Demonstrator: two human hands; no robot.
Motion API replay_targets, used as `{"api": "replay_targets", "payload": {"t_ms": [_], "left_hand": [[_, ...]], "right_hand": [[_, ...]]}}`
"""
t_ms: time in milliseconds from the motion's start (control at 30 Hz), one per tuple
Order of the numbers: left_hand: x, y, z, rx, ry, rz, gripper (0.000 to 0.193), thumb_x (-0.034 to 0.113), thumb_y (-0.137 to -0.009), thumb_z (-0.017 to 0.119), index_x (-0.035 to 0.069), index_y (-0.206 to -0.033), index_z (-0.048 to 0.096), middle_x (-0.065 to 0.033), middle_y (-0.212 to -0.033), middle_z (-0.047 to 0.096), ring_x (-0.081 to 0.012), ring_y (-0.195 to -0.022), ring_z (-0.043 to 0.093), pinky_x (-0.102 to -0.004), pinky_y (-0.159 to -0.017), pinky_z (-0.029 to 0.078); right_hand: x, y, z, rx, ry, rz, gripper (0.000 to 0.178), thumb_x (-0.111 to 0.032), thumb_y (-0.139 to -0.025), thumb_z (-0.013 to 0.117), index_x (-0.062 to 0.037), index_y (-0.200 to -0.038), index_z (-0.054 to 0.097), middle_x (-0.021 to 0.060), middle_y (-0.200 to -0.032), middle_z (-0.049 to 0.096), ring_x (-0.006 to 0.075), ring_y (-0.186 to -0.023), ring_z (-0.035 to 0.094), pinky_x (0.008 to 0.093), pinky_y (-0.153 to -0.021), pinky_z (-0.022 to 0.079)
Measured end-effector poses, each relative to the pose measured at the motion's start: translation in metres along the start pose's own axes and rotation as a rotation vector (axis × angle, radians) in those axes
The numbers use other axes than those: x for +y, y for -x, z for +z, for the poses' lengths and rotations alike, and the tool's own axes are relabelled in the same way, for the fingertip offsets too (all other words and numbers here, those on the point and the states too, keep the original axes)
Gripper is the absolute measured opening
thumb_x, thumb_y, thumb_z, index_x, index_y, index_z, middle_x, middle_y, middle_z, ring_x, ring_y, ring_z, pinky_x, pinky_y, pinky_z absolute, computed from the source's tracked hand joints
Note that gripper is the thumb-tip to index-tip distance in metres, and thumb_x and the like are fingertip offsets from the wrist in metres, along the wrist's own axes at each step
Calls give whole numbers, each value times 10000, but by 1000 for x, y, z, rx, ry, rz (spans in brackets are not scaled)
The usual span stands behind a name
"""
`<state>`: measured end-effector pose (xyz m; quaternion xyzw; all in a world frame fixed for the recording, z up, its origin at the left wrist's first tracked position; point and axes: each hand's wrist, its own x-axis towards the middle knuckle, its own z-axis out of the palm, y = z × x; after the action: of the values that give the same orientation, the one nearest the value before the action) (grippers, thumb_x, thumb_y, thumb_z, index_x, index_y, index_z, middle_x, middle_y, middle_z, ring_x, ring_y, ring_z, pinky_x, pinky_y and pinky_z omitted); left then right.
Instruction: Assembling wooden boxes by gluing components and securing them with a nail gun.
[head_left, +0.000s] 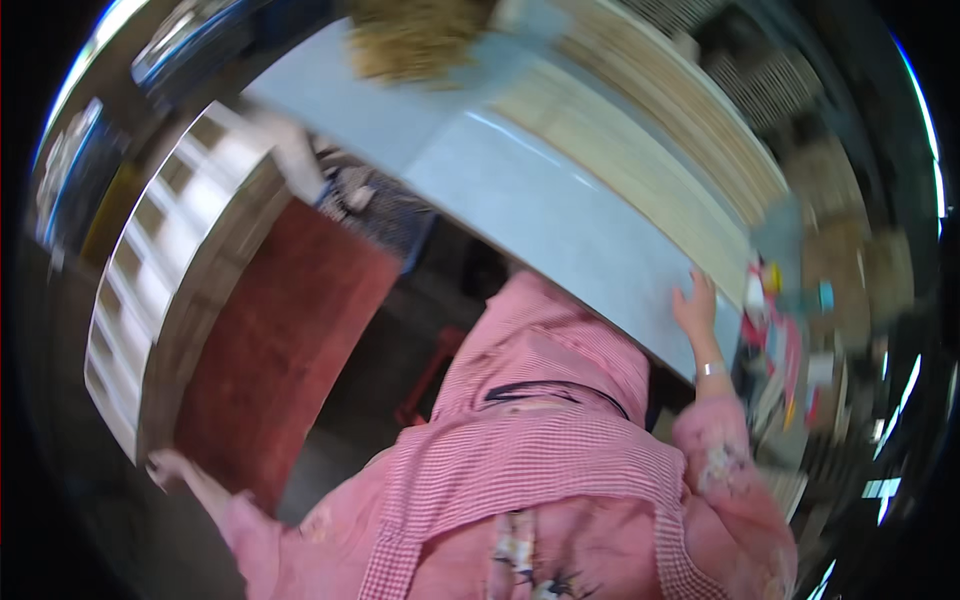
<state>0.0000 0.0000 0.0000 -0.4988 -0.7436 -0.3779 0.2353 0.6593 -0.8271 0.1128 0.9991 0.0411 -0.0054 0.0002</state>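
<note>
My left hand point(172, 468), blurred by motion, is at the near corner of a stack of white-topped pieces with wooden sides point(185, 240). Dark gaps cross the top of this stack, which stands along the left side of a reddish-brown board point(285, 340). Whether those fingers grip the corner or only touch it is unclear. On the right, my right hand point(697, 300) lies on the pale blue tabletop point(540, 205) with thumb and fingers apart. Its fingertips reach the edge of a row of long, pale wooden strips point(630, 170). Nothing shows in that hand.
A heap of small yellowish wooden pieces point(415, 40) sits at the table's far end. Darker wooden strips point(670, 90) lie behind the pale row. Past the right end is clutter with a pink item point(785, 345). A blue crate point(385, 220) stands between board and table.
</note>
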Motion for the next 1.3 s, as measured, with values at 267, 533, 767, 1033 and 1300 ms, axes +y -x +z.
{"api": "replay_targets", "payload": {"t_ms": [267, 533, 767, 1033, 1300], "left_hand": [[328, 323, -79, -574, 845, 449, 340, 170, -895, 637, -10, -1181, 671, -224, -1133, 674, -376, -1091, 620, -417, -1006, 474], [577, 386, -290, -765, 1326, 998, 491, 13, -867, 648, 41, -1350, 565, -184, -1435, 513, -323, -1309, 506, -425, -1101, 405], [739, 478, -362, -491, 1254, 1784, 676, -2, -816, 570, 94, -1476, 459, -109, -1566, 420, -310, -1413, 440, -427, -1120, 407], [805, 456, -362, -621, 593, 2249, 382, 114, -832, 592, 76, -1208, 647, -124, -1265, 652, -346, -1181, 607, -449, -948, 502], [746, 446, -394, -927, 595, 2261, 250, 173, -864, 574, 73, -1060, 693, -143, -1018, 725, -368, -1004, 662, -452, -845, 511]], "right_hand": [[116, -88, -24, 235, 188, 148, 505, -110, -767, 680, -56, -1254, 559, 176, -1215, 591, 396, -1084, 577, 471, -945, 490], [117, -88, 3, 63, 19, -42, 444, -141, -720, 740, -69, -1128, 578, 153, -1142, 577, 380, -1030, 570, 461, -917, 487], [143, -72, -26, -96, -23, -123, 307, -164, -748, 753, -68, -983, 581, 126, -1077, 580, 348, -958, 572, 426, -842, 496], [147, -59, -57, 42, -189, 4, 187, -149, -855, 676, -54, -893, 520, 120, -881, 600, 333, -856, 597, 419, -746, 491], [110, -71, -7, 224, -229, 115, 191, -115, -896, 612, -34, -1042, 519, 166, -745, 634, 388, -640, 606, 459, -602, 477]]}}
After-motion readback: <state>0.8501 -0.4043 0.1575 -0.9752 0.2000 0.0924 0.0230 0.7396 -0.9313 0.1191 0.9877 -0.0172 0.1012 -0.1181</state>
